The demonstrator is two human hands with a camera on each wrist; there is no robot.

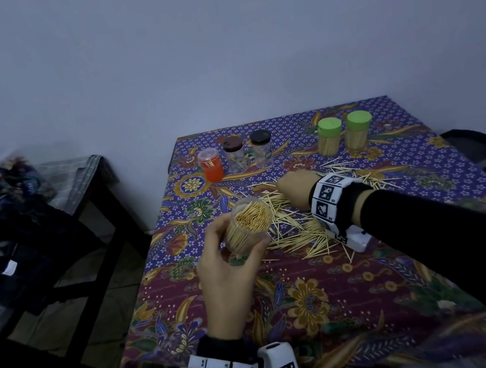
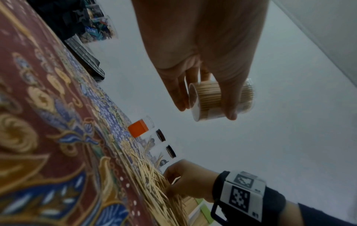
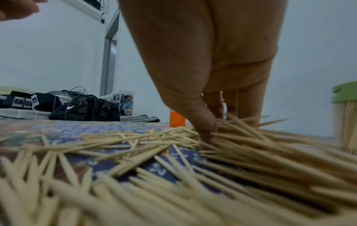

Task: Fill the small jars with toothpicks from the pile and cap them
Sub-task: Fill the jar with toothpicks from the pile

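Toothpicks fill the clear jar [image 1: 248,224] that your left hand [image 1: 227,277] holds just above the table [image 1: 336,321], a little toward nine o'clock of the table's middle; your thumb and fingers curl round its wall, its mouth is open and tipped toward you, and it carries no cap. It looks packed close to the rim, so the nearest risk is yours to make: force another bunch in and the sticks may jam, splay over the lip or stop a cap seating, and if you tilt the jar further while your eyes are on the pile, it could shed what it holds. Just toward three o'clock of the jar lies the loose pile [image 1: 299,225], and your right hand [image 1: 298,189] is down in it, thumb and fingers pinching into a cluster of toothpicks; how many it has hold of cannot be told. The sticks lie crossed in every direction, so I judge a hurried lift would drag neighbours along, scatter them toward the table edge, or bring up a bunch too skewed to slide in. Sharp tips point up between your fingers too. Farther off, at eleven o'clock, stand an orange jar [image 1: 210,165] and two dark-capped jars [image 1: 248,154], both thinly filled; at one o'clock stand two green-capped jars [image 1: 343,133], full. No loose cap is visible, so hunting for one with both hands busy could cost you the jar.
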